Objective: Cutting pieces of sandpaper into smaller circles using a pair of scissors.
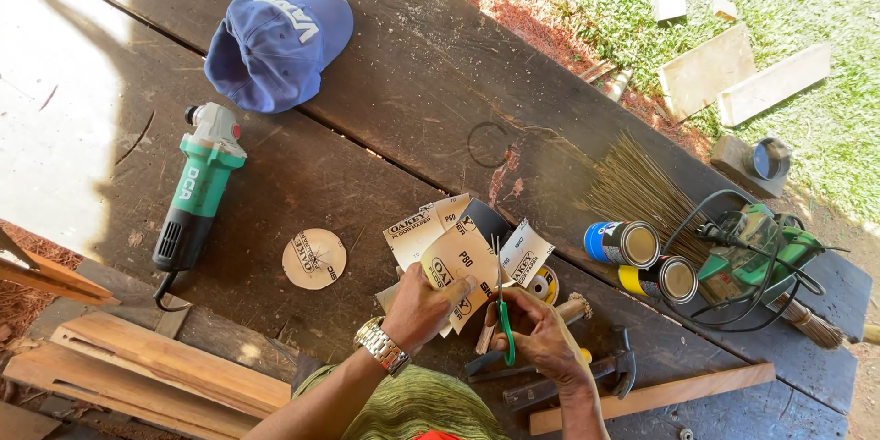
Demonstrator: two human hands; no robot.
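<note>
Two hands meet over a tan sandpaper sheet (463, 268) held above the dark wooden surface (403, 82): the left hand (423, 307) has its fingers clenched on the sheet's lower edge, and the right hand (541, 335) grips green-handled scissors (503, 312) whose blades bite into it. A cut sandpaper disc (313, 258) lies just left, a green angle grinder (197, 188) and blue cap (275, 41) farther off, two tins (642, 261) and a hammer (587, 368) to the right.

Hammer (587, 374) half-hidden by right hand (541, 335) (head visible).
</note>
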